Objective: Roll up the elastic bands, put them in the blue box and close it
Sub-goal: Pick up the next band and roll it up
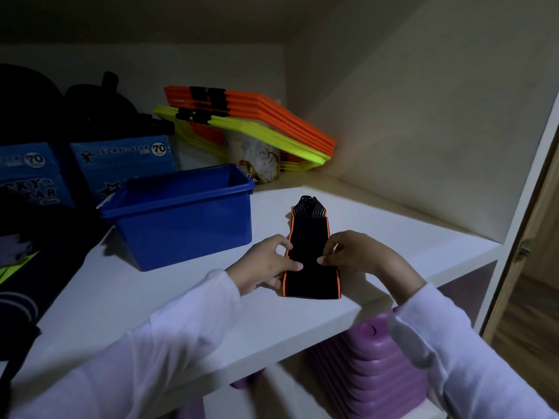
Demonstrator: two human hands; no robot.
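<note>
A black elastic band with orange edges lies flat on the white shelf, its near end at the shelf's front edge and its striped far end bunched. My left hand pinches the band's left edge, thumb on top. My right hand pinches the right edge opposite. The blue box stands open to the left of the band, with no lid in view; its inside is dark.
Orange and yellow flat frames lean stacked in the back corner, above a white drawstring bag. Blue cardboard boxes and dark bags stand at the left. Purple stacked cones sit on the shelf below. A wooden door edge is at the right.
</note>
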